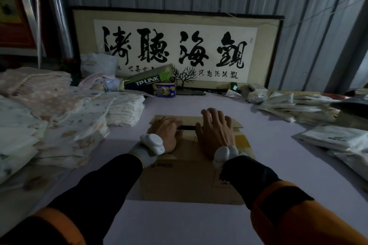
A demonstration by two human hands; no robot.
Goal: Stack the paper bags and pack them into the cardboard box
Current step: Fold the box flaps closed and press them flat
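A brown cardboard box (pixel 185 179) stands in the middle of the table, its top flaps folded down with a dark gap between them. My left hand (pixel 166 133) lies flat on the left flap, fingers at the gap. My right hand (pixel 216 131) lies flat on the right flap, fingers spread and straight. Both wrists wear white trackers. Stacks of patterned paper bags (pixel 59 125) lie on the left of the table. White paper bags (pixel 330 137) lie in piles on the right. What is inside the box is hidden.
A framed calligraphy panel (pixel 175 45) leans against the corrugated wall behind the table. In front of it lie a TP-LINK carton (pixel 147 80), a small blue biscuit box (pixel 164 89), a black branch ornament (pixel 184 77) and more white packets (pixel 294 105) at the far right.
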